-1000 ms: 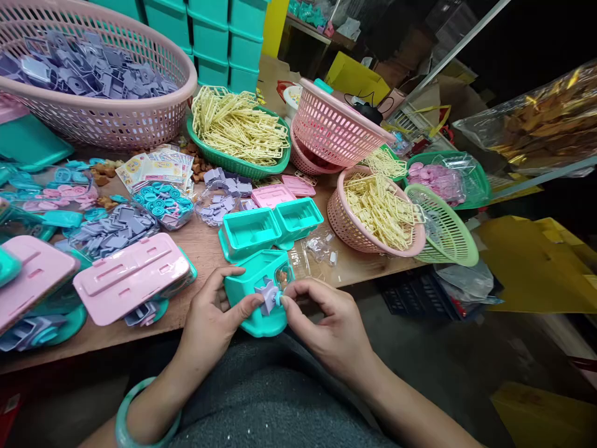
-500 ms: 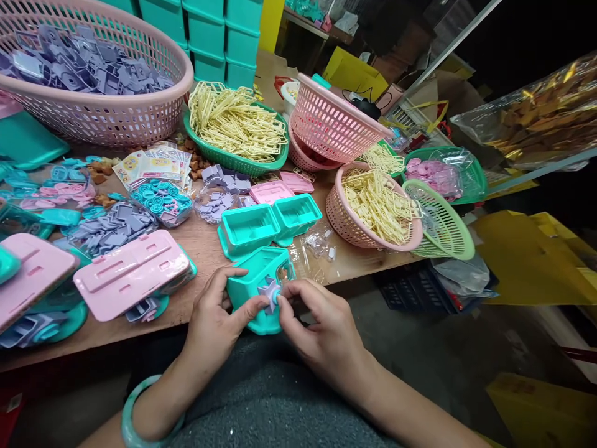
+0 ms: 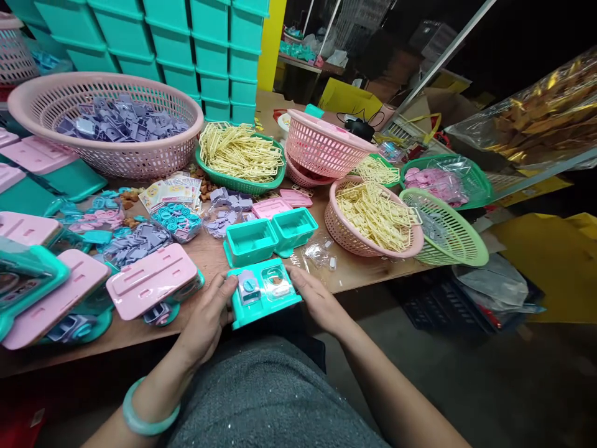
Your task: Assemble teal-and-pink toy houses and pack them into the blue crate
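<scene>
Near the table's front edge I hold a teal plastic toy case point(image 3: 265, 307) between both hands. Its face carries a lavender part with a blue knob point(image 3: 250, 285) on the left and a round clear window point(image 3: 276, 281) on the right. My left hand point(image 3: 209, 317) grips the left side, thumb on the upper corner. At the right end, my right hand point(image 3: 319, 300) is closed against the case, its other fingers partly hidden. Just behind stand two open teal boxes point(image 3: 252, 241). To the left, a teal case with a pink base point(image 3: 152, 280) lies on the table.
A pink basket of lavender parts point(image 3: 140, 155) stands back left, before stacked teal boxes point(image 3: 209, 56). Pale yellow pieces fill a green basket point(image 3: 242, 185) and a pink basket point(image 3: 349, 230). A light green basket point(image 3: 461, 233) overhangs the right edge. Small bagged parts point(image 3: 177, 221) lie left.
The case has turned so its knob and window face up. My right hand has left the knob for the case's right end. The view has shifted, showing more of the stacked boxes.
</scene>
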The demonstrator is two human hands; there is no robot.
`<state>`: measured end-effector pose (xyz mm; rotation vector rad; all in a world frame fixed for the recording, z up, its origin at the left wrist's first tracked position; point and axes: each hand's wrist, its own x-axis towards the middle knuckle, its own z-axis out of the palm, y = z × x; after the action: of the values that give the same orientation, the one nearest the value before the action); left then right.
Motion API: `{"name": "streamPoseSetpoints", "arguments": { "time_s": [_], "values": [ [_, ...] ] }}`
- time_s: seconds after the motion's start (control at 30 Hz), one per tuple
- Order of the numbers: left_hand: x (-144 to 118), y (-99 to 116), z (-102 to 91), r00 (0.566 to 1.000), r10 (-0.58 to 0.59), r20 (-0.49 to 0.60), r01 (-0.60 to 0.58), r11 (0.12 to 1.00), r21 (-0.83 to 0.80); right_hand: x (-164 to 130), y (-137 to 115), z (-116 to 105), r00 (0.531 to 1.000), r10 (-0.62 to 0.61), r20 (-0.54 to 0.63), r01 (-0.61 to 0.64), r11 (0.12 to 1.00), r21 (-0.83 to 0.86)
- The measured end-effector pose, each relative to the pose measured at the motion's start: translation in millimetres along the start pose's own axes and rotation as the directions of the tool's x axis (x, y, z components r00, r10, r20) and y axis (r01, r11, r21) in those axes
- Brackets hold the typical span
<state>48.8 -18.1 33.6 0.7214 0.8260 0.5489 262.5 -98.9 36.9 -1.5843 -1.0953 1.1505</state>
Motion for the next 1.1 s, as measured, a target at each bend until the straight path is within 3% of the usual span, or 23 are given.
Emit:
{"name": "streamPoseSetpoints", "arguments": {
  "time_s": [0.2,0.27,0.33,0.43,0.53,0.7,0.77,0.87,0.97,1.1],
  "values": [
    [5,7,0.6,0.998,0.015,0.065,-0.012,0.999,-0.050,0,9,-1,0.994,-0.106,0.003,0.106,0.992,0.066],
    [6,7,-4.7,0.994,0.042,0.098,-0.045,0.998,0.032,0,15,-5,0.986,-0.152,0.067,0.142,0.981,0.130],
    [10,8,-10.3,0.983,0.125,0.138,-0.150,0.970,0.192,1,24,-7,0.969,-0.219,0.115,0.193,0.960,0.201],
    [16,7,-12.6,0.956,0.231,0.182,-0.290,0.853,0.435,4,39,-2,0.943,-0.316,0.105,0.293,0.938,0.187],
    [18,2,-6.4,0.939,0.291,0.184,-0.342,0.729,0.593,9,49,2,0.918,-0.395,0.026,0.395,0.919,-0.003],
    [13,-6,0.3,0.807,0.533,0.255,-0.511,0.412,0.755,14,42,6,0.821,-0.565,-0.083,0.529,0.806,-0.265],
    [13,-4,-0.6,0.781,0.552,0.292,-0.524,0.324,0.788,15,38,10,0.798,-0.594,-0.104,0.545,0.784,-0.298],
    [16,0,-2.3,0.781,0.528,0.333,-0.503,0.215,0.837,15,32,13,0.777,-0.618,-0.115,0.550,0.757,-0.352],
    [17,0,-4.0,0.758,0.555,0.343,-0.477,0.112,0.872,24,20,3,0.738,-0.664,-0.121,0.574,0.711,-0.405],
    [14,-3,-8.3,0.744,0.553,0.374,-0.462,0.022,0.887,78,-20,-30,0.670,-0.737,-0.086,0.576,0.590,-0.566]
  ]
}}
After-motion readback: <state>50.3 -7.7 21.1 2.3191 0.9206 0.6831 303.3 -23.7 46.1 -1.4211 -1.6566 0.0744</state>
